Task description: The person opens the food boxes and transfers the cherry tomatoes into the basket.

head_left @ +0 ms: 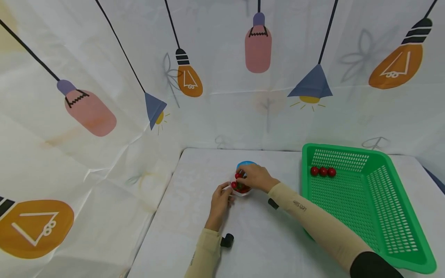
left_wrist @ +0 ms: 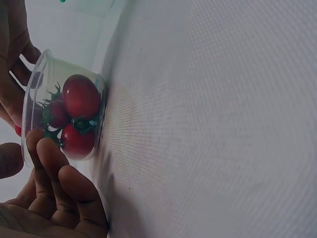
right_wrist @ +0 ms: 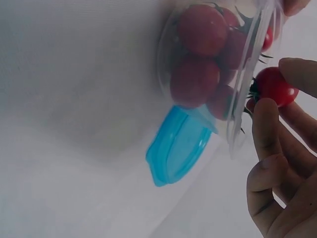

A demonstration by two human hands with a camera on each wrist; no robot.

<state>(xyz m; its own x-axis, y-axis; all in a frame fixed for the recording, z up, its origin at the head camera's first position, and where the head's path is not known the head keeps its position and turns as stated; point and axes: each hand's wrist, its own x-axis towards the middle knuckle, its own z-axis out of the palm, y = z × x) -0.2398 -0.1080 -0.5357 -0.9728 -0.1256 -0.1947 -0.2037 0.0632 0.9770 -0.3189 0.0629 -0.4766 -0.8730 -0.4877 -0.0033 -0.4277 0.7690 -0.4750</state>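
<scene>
A round clear plastic container (left_wrist: 62, 71) stands on the table, holding several red cherry tomatoes (left_wrist: 81, 96) with green stems. My left hand (head_left: 218, 204) holds it at the near left side, with the thumb and fingers at its rim in the left wrist view. Over the container's opening, my right hand (head_left: 258, 178) pinches one cherry tomato (right_wrist: 276, 87) between thumb and fingers. That tomato's green stem points toward the others, right at the rim. Behind the container lies a blue plastic lid (head_left: 246, 163), partly hidden by the right hand in the head view.
To the right is a large green plastic basket (head_left: 370, 152) with perforated sides. Three red cherry tomatoes (head_left: 323, 172) sit in a row near its far left corner. A white cloth covers the table (head_left: 187, 185), and a printed sheet (head_left: 222, 116) hangs behind it.
</scene>
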